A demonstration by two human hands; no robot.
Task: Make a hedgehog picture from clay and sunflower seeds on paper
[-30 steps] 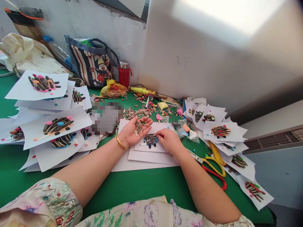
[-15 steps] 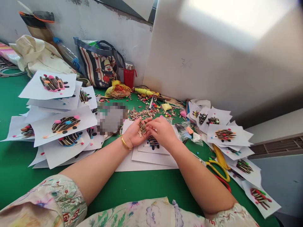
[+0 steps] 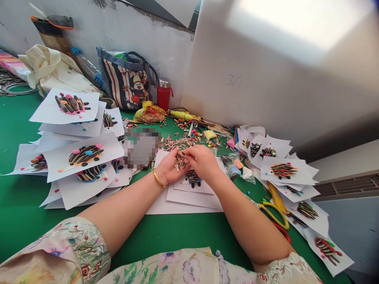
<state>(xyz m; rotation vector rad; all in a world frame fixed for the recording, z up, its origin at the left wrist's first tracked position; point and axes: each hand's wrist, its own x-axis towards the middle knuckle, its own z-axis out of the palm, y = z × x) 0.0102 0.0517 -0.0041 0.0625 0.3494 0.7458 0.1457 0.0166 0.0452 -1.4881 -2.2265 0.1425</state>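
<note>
Field notes, green work table [image 3: 183, 232], the wall running along its far edge. The person's left hand [image 3: 169, 169], a gold bangle [image 3: 158, 178] at its wrist, lay palm-up and cupped, a little left of the table's middle, its fingers [image 3: 173, 157] curled loosely upward. A small fanned cluster of black-and-white striped sunflower seeds [image 3: 179, 162] sat in that palm, their long axes running roughly upright in the view, toward the table's far edge. The left hand was clearly the nearer, since it carried them. The right hand [image 3: 203, 162] came in from the right, palm down, and its fingertips [image 3: 187, 156] were drawn together at the cluster's right side, touching it or just beside it. Whether they had pinched a single seed was hidden by the fingers themselves. Below both hands lay a white paper sheet [image 3: 192, 197] bearing a dark seed-and-clay hedgehog figure [image 3: 194, 177], partly under the right hand. Beyond the fingertips, toward the far edge, lay a loose heap of striped seed shells [image 3: 177, 142]. Yellow-and-red-handled scissors [image 3: 274, 213] sat well off to the right, near the right forearm [image 3: 251, 225].
</note>
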